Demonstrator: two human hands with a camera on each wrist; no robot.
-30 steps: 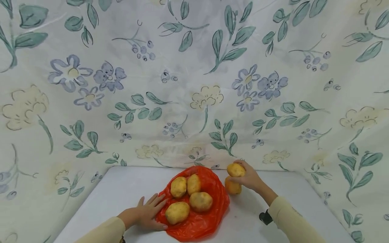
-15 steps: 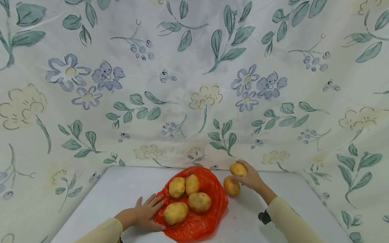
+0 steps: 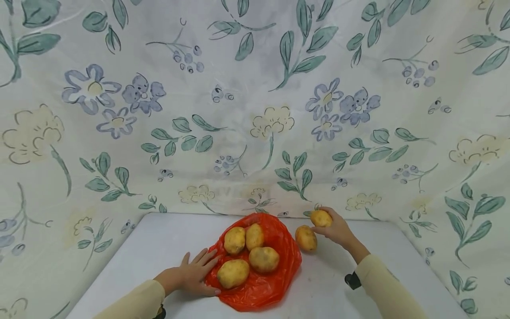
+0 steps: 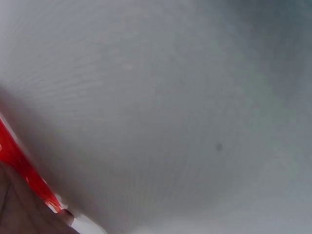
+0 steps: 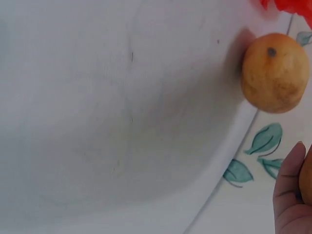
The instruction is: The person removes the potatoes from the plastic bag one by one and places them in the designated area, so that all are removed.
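Observation:
My right hand (image 3: 338, 228) grips a yellow potato (image 3: 321, 218) near the back right of the table. A second potato (image 3: 306, 238) rests on the table just left of it; in the right wrist view this potato (image 5: 275, 73) shows whole, while the held one (image 5: 307, 180) is cut by the frame edge. With fingers spread, my left hand (image 3: 196, 274) rests on the left edge of a flat red plastic bag (image 3: 259, 297). Several potatoes lie on the bag, the nearest potato (image 3: 233, 274) close to my left fingertips.
A white table (image 3: 167, 235) bears everything. Behind it hangs a floral cloth (image 3: 239, 146) that meets the table's back edge. A dark band (image 3: 352, 281) is at my right sleeve.
My right hand has moved slightly right with its potato, widening the gap to the potato on the table. My left hand stays on the red bag. The head view has tilted slightly.

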